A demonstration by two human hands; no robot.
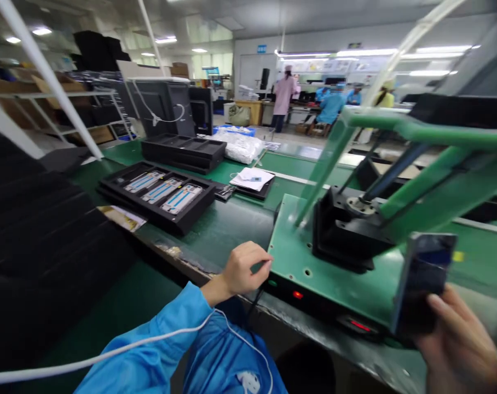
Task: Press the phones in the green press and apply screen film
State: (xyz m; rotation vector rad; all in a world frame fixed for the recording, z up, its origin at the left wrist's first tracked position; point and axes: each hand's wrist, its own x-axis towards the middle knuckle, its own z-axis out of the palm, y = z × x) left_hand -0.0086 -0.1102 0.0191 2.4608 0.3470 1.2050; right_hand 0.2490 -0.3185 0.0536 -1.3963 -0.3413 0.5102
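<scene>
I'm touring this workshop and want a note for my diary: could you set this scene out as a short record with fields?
Place: green-matted workbench
Left hand: curled, beside the edge of a green fixture plate
Right hand: holds a dark phone-like device
On the bench: black tray of blue-and-white parts
Further back: person in pink smock, standing

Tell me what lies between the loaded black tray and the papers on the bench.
In the head view, a small black item, its kind unclear, lies between the black tray and the papers, on the green bench mat.
</scene>
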